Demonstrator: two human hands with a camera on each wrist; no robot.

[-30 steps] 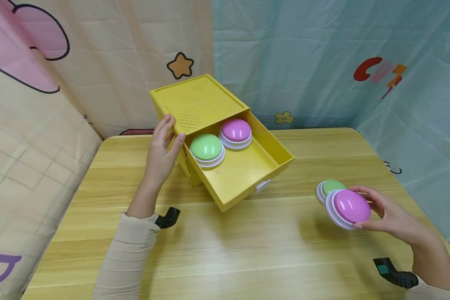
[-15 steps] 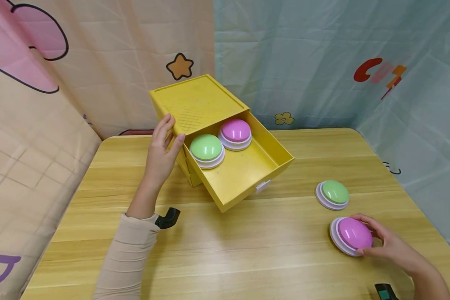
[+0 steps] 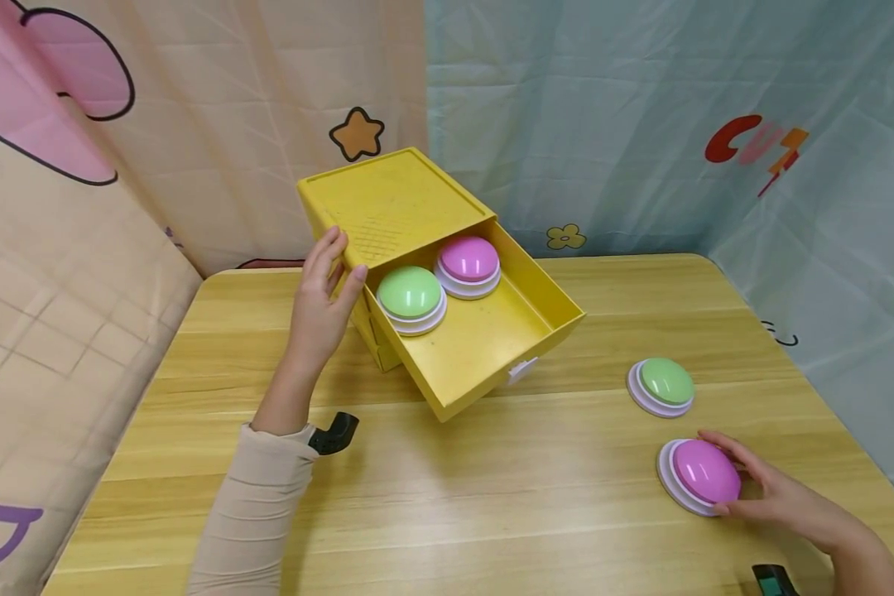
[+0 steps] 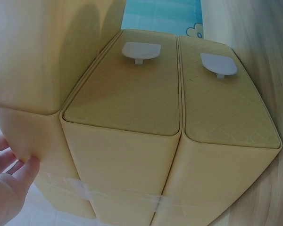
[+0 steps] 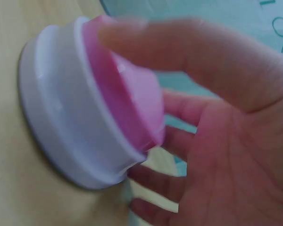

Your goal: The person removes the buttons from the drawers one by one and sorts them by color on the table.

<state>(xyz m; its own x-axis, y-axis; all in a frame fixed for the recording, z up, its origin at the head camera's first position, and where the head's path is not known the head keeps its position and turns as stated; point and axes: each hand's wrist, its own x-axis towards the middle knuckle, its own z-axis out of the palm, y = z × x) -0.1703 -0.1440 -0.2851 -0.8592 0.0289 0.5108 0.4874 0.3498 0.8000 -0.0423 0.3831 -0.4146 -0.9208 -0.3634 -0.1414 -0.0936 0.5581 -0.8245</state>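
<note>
While the right hand (image 3: pixel 781 497) holds the pink button (image 3: pixel 706 470) on the tabletop's (image 3: pixel 492 513) near right | left hand (image 3: pixel 320 306) loosely spread against yellow drawers (image 3: pixel 398 203) | sliding it far could bump the green button (image 3: pixel 666 382) beyond

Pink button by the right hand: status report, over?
Right hand around pink button, at the tabletop. Left hand touching side of yellow drawer unit. Green button just beyond, apart, not blocking.

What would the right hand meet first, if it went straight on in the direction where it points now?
Most likely the pink button, which sits directly before the palm of the right hand; how much gap remains between palm and button is hard to judge.
</note>
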